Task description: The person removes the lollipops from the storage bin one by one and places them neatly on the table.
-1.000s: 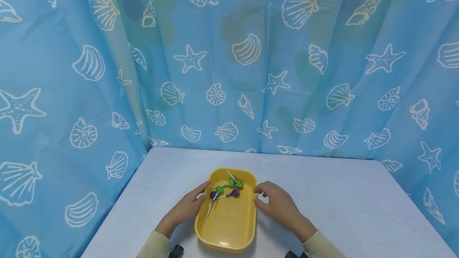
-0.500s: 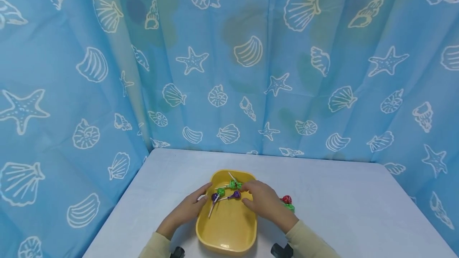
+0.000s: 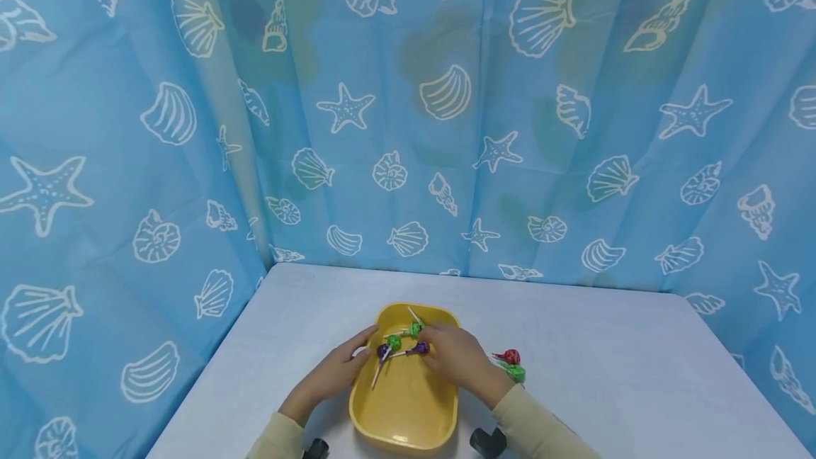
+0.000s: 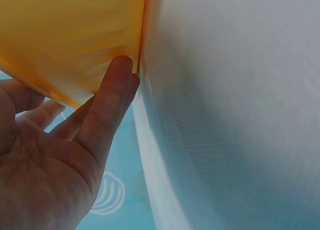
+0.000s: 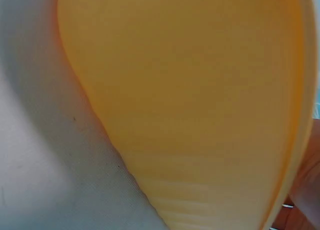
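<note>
A yellow plastic tray (image 3: 404, 402) stands on the white table and holds several lollipops in its far half. Among them are a green lollipop (image 3: 393, 341), a purple lollipop (image 3: 418, 348) and loose-looking white sticks. My left hand (image 3: 336, 372) rests along the tray's left side; in the left wrist view its nearly straight fingers (image 4: 107, 99) lie against the outer wall. My right hand (image 3: 455, 354) reaches over the right rim, fingertips at the green and purple heads. Whether it grips one is hidden. The tray wall covers most of that hand in the right wrist view.
Right of the tray, a red lollipop (image 3: 511, 356) and another green lollipop (image 3: 515, 373) lie on the table (image 3: 612, 374), partly behind my right forearm. A blue curtain (image 3: 382, 119) with shell prints hangs behind and at the sides.
My right hand has moved left from the tray's right rim to over the lollipops inside. The red and green lollipops on the table have come into sight. The left hand stays put.
</note>
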The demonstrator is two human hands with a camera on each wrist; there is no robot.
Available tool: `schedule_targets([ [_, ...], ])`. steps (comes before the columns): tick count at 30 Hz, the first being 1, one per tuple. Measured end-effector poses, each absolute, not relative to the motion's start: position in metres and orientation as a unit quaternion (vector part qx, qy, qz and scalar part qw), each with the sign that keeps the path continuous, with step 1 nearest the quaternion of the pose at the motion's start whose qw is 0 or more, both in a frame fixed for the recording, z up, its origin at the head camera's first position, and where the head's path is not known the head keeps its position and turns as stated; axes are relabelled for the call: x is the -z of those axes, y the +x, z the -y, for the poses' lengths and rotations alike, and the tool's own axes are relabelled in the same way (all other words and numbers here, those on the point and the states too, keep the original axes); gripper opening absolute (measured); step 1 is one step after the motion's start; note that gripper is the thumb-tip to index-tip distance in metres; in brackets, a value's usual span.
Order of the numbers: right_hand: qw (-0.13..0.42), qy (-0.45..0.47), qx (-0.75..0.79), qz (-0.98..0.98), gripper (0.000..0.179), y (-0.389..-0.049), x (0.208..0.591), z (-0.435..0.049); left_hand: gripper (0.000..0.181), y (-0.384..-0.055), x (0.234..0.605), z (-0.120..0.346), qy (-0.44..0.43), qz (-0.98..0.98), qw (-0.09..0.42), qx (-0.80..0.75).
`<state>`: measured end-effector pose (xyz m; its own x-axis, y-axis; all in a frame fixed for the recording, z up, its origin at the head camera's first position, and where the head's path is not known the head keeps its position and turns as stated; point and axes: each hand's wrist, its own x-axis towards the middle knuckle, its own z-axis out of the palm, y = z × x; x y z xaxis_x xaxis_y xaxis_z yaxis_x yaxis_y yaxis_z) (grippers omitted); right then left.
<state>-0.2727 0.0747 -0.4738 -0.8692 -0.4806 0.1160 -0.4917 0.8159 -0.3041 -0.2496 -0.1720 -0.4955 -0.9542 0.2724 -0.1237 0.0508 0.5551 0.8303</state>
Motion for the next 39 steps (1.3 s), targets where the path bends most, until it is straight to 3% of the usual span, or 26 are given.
schedule_targets([
  [14, 0.023, 0.256, -0.064, 0.964, 0.021, -0.282, 0.483, -0.060, 0.050, -0.250, 0.495, 0.174, 0.108, -0.873, 0.118, -0.461],
  [39, 0.041, 0.263, -0.064, 0.962, 0.009, -0.285, 0.490, -0.057, 0.050, -0.251, 0.498, 0.177, 0.115, -0.874, 0.112, -0.459],
])
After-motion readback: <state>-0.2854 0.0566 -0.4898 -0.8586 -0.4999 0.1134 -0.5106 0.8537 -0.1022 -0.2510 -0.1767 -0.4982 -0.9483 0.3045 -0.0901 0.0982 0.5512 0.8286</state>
